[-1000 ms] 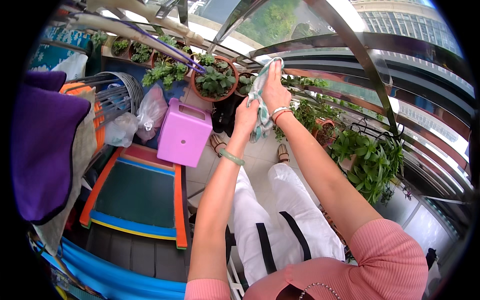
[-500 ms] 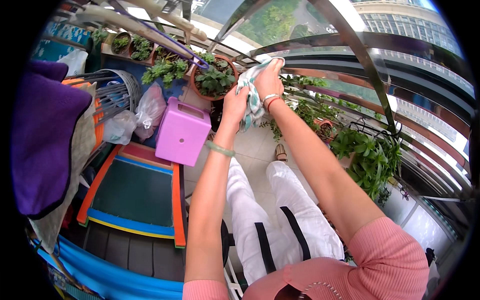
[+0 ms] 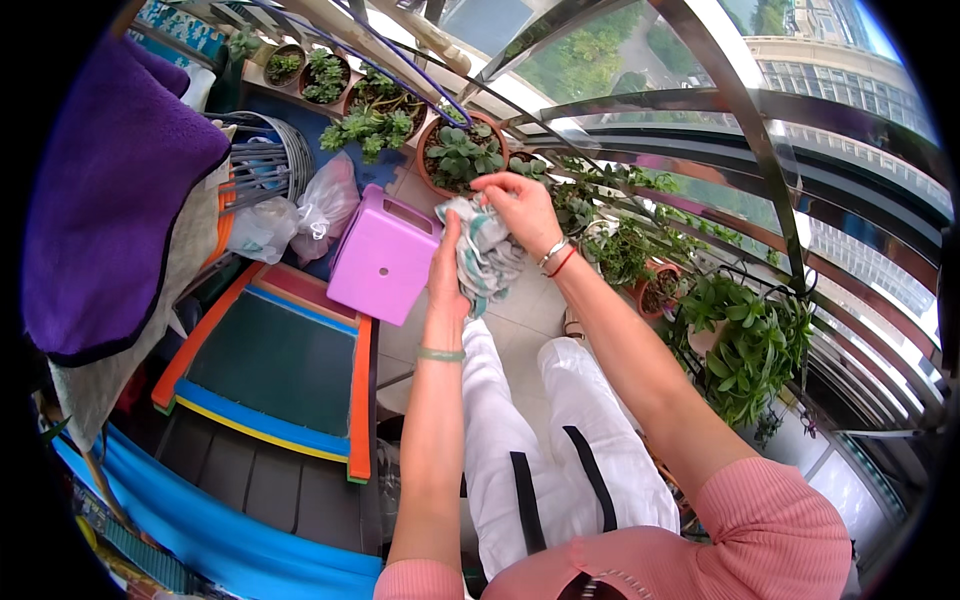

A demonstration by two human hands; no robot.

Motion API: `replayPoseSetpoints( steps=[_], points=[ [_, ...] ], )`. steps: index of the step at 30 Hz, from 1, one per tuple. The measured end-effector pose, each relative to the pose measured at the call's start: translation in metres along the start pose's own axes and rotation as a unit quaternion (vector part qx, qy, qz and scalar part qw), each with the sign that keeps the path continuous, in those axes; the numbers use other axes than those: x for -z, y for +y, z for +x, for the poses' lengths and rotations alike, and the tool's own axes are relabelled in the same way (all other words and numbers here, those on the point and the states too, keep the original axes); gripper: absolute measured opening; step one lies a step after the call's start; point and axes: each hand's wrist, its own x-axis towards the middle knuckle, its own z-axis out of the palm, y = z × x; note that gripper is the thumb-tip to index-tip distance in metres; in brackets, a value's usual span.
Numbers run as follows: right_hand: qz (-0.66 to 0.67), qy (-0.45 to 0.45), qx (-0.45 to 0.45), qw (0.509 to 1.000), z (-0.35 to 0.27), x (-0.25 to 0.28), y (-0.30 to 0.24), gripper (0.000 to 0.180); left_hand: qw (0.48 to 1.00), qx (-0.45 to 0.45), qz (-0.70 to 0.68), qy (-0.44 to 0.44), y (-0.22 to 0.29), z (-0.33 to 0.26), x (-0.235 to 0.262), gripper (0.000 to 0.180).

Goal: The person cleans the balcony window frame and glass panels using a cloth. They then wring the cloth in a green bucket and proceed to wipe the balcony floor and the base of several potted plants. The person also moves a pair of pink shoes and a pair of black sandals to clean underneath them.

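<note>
A crumpled white cloth with green and grey stripes (image 3: pixel 488 258) is bunched up between my hands, above the tiled floor. My left hand (image 3: pixel 448 268) holds it from the left side, thumb upward, with most of its fingers behind the folds. At the cloth's upper right, my right hand (image 3: pixel 526 212) has its fingers bent over the top edge; their tips are partly hidden. Just beyond the hands stands a round terracotta pot (image 3: pixel 462 150) with a leafy plant. A pink plastic stool (image 3: pixel 385 255) is close to the left hand.
Potted plants (image 3: pixel 735 335) line the metal railing (image 3: pixel 780 190) on the right. Left of me are a folding board with an orange and blue frame (image 3: pixel 275 355), plastic bags (image 3: pixel 325 205), a wire rack (image 3: pixel 275 160) and a hanging purple cloth (image 3: pixel 120 210). A blue hanger (image 3: pixel 440 95) hangs overhead.
Both hands have drawn back from the railing toward me, bringing the cloth along. It is now bunched more tightly, and the view has shifted slightly.
</note>
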Motion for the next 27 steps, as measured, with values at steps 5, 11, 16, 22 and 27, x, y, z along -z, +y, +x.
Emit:
replayPoseSetpoints(
  steps=[5,11,16,22,27],
  points=[
    [0.128,-0.076,0.095,0.984,0.041,0.003,-0.051,0.025,0.983,-0.138,0.092,-0.083,0.054,0.012,-0.047,0.042],
    [0.108,-0.006,0.144,0.984,0.082,-0.01,-0.056,0.054,0.936,-0.277,0.214,0.019,0.118,0.067,-0.076,0.051],
    [0.399,-0.166,-0.028,0.902,0.068,-0.037,-0.077,0.071,0.799,-0.465,0.359,0.127,0.149,0.101,-0.094,0.045],
    [0.48,-0.181,-0.145,0.846,0.122,-0.061,-0.05,0.045,0.485,-0.433,0.753,0.104,0.169,0.133,-0.116,0.042],
    [0.503,-0.158,-0.167,0.833,0.13,-0.08,-0.044,0.033,0.404,-0.383,0.82,0.132,0.181,0.155,-0.106,0.043]
  ],
)
